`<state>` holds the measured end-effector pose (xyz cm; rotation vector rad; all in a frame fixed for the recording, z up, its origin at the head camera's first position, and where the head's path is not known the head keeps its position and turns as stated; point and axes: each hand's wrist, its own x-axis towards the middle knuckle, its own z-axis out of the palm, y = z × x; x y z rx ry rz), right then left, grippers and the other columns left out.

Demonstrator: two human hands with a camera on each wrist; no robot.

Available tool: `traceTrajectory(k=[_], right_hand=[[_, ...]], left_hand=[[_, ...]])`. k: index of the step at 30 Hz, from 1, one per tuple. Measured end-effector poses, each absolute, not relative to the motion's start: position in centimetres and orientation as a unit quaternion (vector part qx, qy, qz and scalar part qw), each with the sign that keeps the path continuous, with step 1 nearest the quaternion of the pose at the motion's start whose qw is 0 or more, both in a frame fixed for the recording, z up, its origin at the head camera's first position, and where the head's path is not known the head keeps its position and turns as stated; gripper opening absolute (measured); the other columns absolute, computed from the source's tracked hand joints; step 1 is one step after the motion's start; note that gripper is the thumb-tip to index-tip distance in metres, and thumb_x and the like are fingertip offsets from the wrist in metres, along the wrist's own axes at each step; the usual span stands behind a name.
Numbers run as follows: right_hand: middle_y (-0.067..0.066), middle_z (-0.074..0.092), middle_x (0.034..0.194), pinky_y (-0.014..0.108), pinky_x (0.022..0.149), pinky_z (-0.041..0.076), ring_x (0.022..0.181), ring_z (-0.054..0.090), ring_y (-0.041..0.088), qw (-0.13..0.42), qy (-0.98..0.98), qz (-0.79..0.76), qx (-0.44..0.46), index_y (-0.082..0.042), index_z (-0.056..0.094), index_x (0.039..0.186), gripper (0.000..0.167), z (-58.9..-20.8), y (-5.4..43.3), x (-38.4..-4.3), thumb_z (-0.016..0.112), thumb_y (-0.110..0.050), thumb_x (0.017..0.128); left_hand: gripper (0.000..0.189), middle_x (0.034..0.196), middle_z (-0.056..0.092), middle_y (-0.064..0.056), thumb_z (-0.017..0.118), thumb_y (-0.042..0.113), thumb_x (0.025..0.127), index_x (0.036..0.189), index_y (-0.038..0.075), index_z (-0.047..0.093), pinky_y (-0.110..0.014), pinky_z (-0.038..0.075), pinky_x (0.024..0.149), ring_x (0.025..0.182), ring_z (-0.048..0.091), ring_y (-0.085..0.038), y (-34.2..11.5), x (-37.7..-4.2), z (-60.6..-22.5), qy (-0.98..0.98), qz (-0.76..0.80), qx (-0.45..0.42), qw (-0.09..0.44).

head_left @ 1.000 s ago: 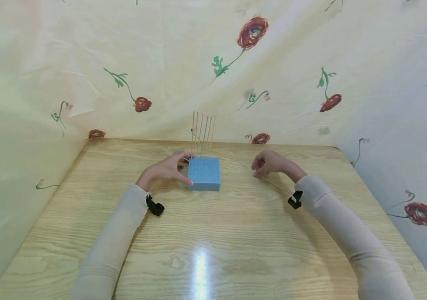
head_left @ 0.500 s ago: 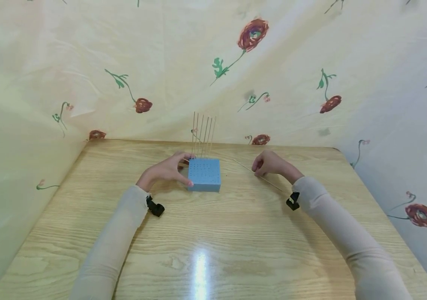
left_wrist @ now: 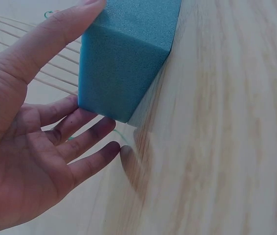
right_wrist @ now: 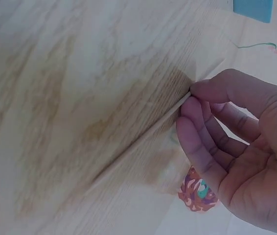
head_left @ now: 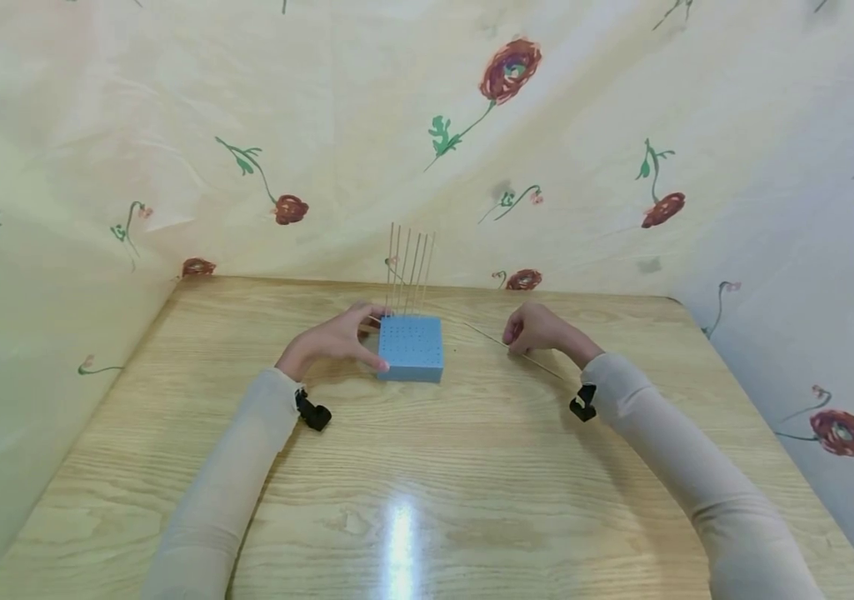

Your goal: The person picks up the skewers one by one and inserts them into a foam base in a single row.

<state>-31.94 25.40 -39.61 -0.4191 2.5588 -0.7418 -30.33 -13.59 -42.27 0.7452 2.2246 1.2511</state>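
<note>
A blue foam block point(head_left: 410, 348) dotted with small holes sits on the table, and several thin wooden sticks point(head_left: 410, 271) stand upright along its far edge. My left hand point(head_left: 332, 337) holds the block from the left, the thumb at its near corner and fingers at the far side. In the left wrist view the thumb lies on the block's edge point(left_wrist: 124, 68) while the lower fingers spread beneath. To the right, my right hand point(head_left: 539, 329) pinches a loose wooden stick point(right_wrist: 138, 139) between thumb and fingertips. That stick lies slanted, at or just above the tabletop.
The wood-grain table point(head_left: 427, 467) reaches back to a flower-printed cloth point(head_left: 367, 150) hanging behind and at both sides. The upright sticks rise in front of this cloth. A black wrist strap point(head_left: 314, 412) shows at the left cuff, another black strap point(head_left: 582, 404) at the right.
My right fingers have drawn together on the loose stick, and the right wrist has moved slightly left. The left hand and block keep their places.
</note>
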Motion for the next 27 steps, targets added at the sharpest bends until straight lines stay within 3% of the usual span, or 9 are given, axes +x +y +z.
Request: traceTrajectory(k=[9,20,27], right_hand=[[0.011,0.073,0.080,0.028,0.062,0.052,0.066,0.059,0.013,0.214,0.926,-0.270,-0.156,0.004,0.076,0.092,0.012,-39.0,25.0,-31.8,0.079,0.000,0.081],[0.006,0.071,0.079,0.036,0.070,0.057,0.067,0.058,0.010,0.168,0.903,-0.358,-0.168,0.012,0.073,0.101,0.017,-36.9,24.0,-32.4,0.066,0.003,0.089],[0.017,0.075,0.099,0.037,0.077,0.060,0.078,0.067,0.016,0.145,0.889,-0.405,-0.157,0.007,0.074,0.105,0.016,-35.8,22.3,-32.3,0.068,-0.001,0.093]], left_hand=[[0.096,0.165,0.028,-0.014,0.089,0.020,0.083,0.160,0.010,0.033,-0.057,0.034,0.121,0.150,0.034,-0.037,-13.6,-30.4,-42.5,0.812,0.458,0.272,0.240],[0.098,0.164,0.029,-0.014,0.090,0.022,0.082,0.160,0.010,0.032,-0.057,0.034,0.121,0.149,0.034,-0.037,-13.6,-30.5,-42.5,0.817,0.449,0.273,0.237],[0.098,0.165,0.028,-0.014,0.089,0.022,0.082,0.161,0.009,0.032,-0.058,0.034,0.121,0.150,0.034,-0.038,-13.7,-30.6,-42.4,0.816,0.450,0.275,0.238]])
